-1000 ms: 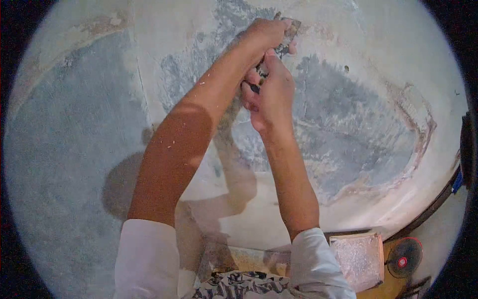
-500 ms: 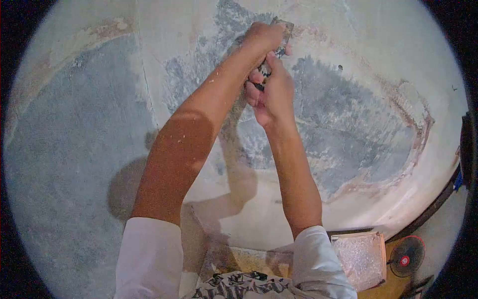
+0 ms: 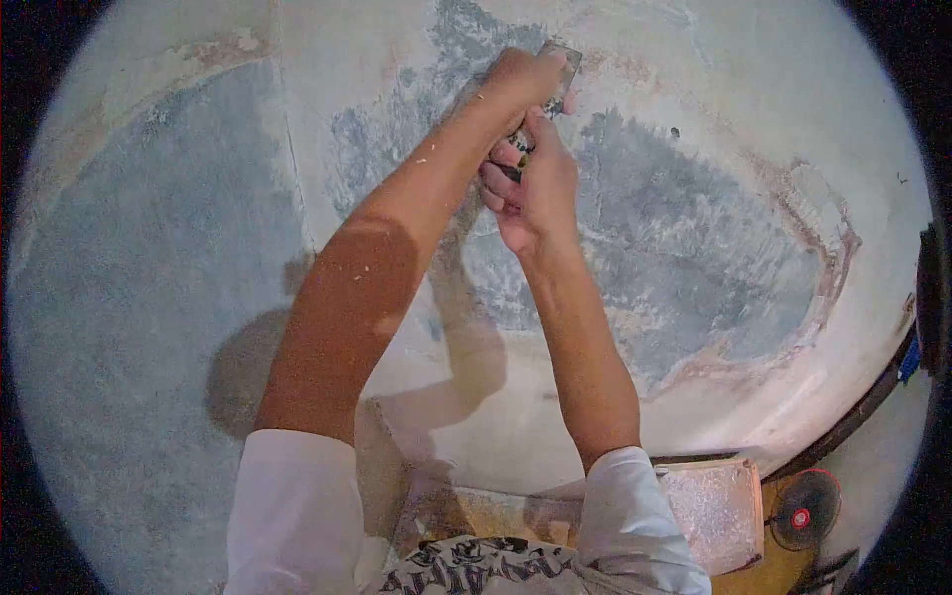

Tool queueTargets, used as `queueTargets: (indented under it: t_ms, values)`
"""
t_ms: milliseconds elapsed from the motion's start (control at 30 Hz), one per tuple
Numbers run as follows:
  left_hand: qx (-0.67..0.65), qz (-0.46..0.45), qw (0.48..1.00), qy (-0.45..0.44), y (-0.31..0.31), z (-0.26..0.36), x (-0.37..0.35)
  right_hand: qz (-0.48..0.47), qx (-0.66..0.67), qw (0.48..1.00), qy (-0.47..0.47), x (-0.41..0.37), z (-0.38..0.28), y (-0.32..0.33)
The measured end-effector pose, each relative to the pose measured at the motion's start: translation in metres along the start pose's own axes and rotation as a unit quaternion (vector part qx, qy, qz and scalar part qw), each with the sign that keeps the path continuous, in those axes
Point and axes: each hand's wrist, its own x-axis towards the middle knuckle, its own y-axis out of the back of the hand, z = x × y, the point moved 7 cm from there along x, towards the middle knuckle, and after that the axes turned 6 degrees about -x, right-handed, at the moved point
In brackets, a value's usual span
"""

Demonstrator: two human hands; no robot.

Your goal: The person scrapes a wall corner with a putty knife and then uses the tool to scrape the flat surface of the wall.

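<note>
Both of my hands are on a scraper (image 3: 519, 145) with a flat, dull metal blade and a worn, dark-and-pale handle. My right hand (image 3: 540, 183) is closed around the lower handle, its thumb lying along it. Farther up, my left hand (image 3: 528, 81) is closed on the blade end, and part of the blade shows beyond its fingers. The tool is held against or very close to the wall (image 3: 684, 238), whose pale coating is broken by bare grey patches. Contact at the blade edge is hidden.
A thin vertical crack runs down the wall left of my arms. Peeling, brownish edges (image 3: 838, 253) border the grey patch at right. Below right are a bright, framed, wrapped panel (image 3: 709, 516) and a round dark fan (image 3: 803, 509) with a red centre. My arms cast shadows on the wall.
Both hands and the scraper shift very slightly left and down in the view. The grip looks the same, and the view itself moves a little.
</note>
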Motion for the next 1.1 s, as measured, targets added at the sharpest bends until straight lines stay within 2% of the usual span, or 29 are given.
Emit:
queueTargets:
  t_ms: [67,167,267,300,400,500,600,633,667,767,833,900,933,1000,1067,1100]
  values:
    - [0.064,0.050,0.997,-0.002,0.004,0.001,0.002,-0.019,0.031,0.999,0.006,0.008,-0.005,0.000]
    - [-0.039,-0.055,0.997,0.046,0.003,0.017,-0.005,-0.003,0.058,0.998,0.013,0.012,-0.004,-0.006]
    - [0.021,-0.036,0.999,0.006,0.002,0.003,-0.001,-0.003,0.060,0.998,0.023,0.004,0.000,-0.010]
    - [0.039,-0.030,0.998,0.028,0.002,-0.002,0.001,-0.013,0.061,0.998,0.014,0.001,-0.002,-0.008]
    - [0.118,-0.091,0.989,-0.019,-0.006,0.005,0.029,-0.021,0.073,0.997,0.024,0.022,-0.010,-0.005]
    - [0.069,-0.041,0.993,0.081,0.008,0.026,0.008,-0.049,0.084,0.995,0.027,0.025,-0.013,-0.006]
    - [0.063,0.023,0.998,0.011,0.003,0.005,0.000,-0.055,0.069,0.996,0.000,0.012,0.000,0.001]
    - [0.147,0.073,0.986,-0.036,0.007,0.008,0.005,-0.050,0.058,0.997,-0.010,0.009,0.003,0.005]
    - [0.116,0.050,0.992,-0.012,0.001,0.002,0.015,-0.049,0.061,0.997,-0.002,0.017,-0.002,0.006]
    - [0.046,-0.012,0.995,0.085,0.009,0.037,-0.001,-0.053,0.067,0.996,0.003,0.035,-0.012,0.011]
    - [0.058,-0.025,0.998,0.004,-0.004,0.026,0.005,-0.078,0.070,0.995,-0.005,0.029,-0.017,0.016]
    - [0.031,-0.002,0.999,0.007,-0.013,0.002,-0.008,-0.047,0.023,0.999,-0.012,0.008,-0.001,0.031]
    - [-0.001,0.027,0.999,0.047,-0.009,-0.006,-0.041,-0.031,0.002,0.999,-0.015,-0.005,0.010,0.041]
    - [-0.137,-0.054,0.986,0.083,-0.022,-0.024,-0.080,-0.057,-0.002,0.996,-0.074,-0.027,0.034,0.064]
    - [-0.234,-0.037,0.965,0.110,-0.033,-0.035,-0.111,-0.024,0.001,0.994,-0.111,-0.055,0.042,0.077]
    - [-0.254,-0.043,0.958,0.128,-0.037,-0.039,-0.126,-0.044,-0.009,0.993,-0.108,-0.067,0.046,0.083]
